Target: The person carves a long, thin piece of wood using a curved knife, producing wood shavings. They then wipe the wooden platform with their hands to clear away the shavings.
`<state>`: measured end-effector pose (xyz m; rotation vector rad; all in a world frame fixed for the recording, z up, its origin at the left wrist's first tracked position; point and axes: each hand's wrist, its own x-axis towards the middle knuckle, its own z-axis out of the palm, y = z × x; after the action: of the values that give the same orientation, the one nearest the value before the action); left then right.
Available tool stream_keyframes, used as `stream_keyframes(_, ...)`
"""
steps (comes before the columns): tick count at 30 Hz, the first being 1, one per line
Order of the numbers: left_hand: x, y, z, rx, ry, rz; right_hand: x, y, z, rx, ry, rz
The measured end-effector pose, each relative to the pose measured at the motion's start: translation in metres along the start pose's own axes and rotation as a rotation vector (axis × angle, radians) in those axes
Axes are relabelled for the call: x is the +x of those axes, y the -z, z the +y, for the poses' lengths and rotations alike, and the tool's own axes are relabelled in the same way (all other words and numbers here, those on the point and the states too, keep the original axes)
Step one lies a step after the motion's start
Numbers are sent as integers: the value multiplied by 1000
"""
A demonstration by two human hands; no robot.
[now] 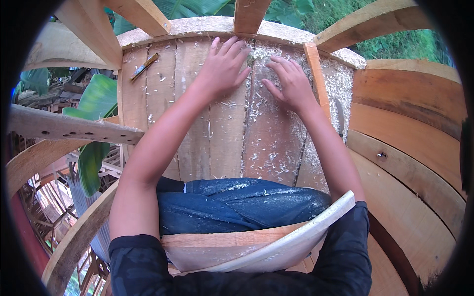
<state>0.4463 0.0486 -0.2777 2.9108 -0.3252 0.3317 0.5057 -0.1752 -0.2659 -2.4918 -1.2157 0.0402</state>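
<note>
My left hand [227,66] is spread over the plank floor [192,123], its fingertips close to the curved rail [200,27] at the far edge. To its right, my right hand [291,84] has its fingers apart and a little bent, over pale wood shavings [266,52]. Neither hand shows anything in its grip. The palms face down, so what lies under them is hidden. A narrow wooden strip [317,79] stands just right of my right hand. Past it, a dark curved blade-like piece [339,116] lies among more shavings.
A slim yellow-brown packet-like object [144,66] lies far left on the planks. Upright timbers [249,17] rise along the rail. Curved plank walls [407,123] close the right side. A board [237,239] crosses in front of my body. Large green leaves [96,98] hang outside left.
</note>
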Motion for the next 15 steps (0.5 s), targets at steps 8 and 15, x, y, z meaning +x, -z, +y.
stream_keyframes(8, -7, -6, 25, 125, -8, -93, -11, -13, 1, -85, 23, -96)
stream_keyframes(15, 3, -1, 26, 279, 233, -170, -7, -19, -3, -147, -349, 21)
